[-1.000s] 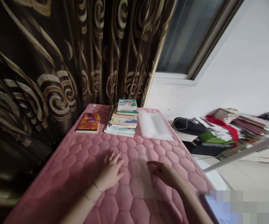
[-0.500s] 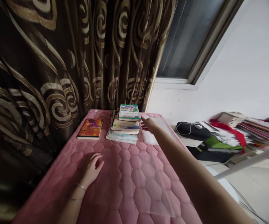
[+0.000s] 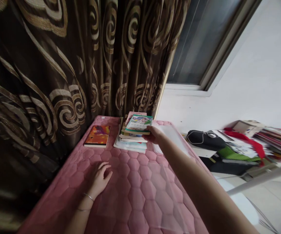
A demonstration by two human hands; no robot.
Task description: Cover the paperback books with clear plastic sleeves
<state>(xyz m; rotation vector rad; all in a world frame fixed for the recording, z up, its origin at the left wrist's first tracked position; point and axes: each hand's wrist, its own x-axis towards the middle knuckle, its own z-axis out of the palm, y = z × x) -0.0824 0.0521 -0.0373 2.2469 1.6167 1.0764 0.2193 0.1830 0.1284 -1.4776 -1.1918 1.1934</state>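
My right hand [image 3: 153,134] grips the lower right corner of a green-edged book [image 3: 138,123] with a cartoon cover, thumb on top and fingers beneath. That book lies tilted over a stack of books and papers [image 3: 130,145], with a pink book [image 3: 136,113] showing behind it. My left hand [image 3: 101,177] rests on the pink quilted mattress [image 3: 130,182], fingers loosely curved and apart, holding nothing; a thin bracelet circles the wrist. To the left of the stack, an orange and purple book [image 3: 97,136] lies flat by itself.
White translucent sheets [image 3: 172,136] lie right of the stack. A clear plastic sheet [image 3: 166,191] covers part of the mattress front. Dark patterned curtains [image 3: 69,65] hang along the left and back. At right are a black bag [image 3: 205,139], a red cloth [image 3: 249,141] and piled papers.
My right hand has closed on the top book, which has slid toward me and turned, uncovering a pink book. My left hand stays on the mattress. The view has shifted slightly.
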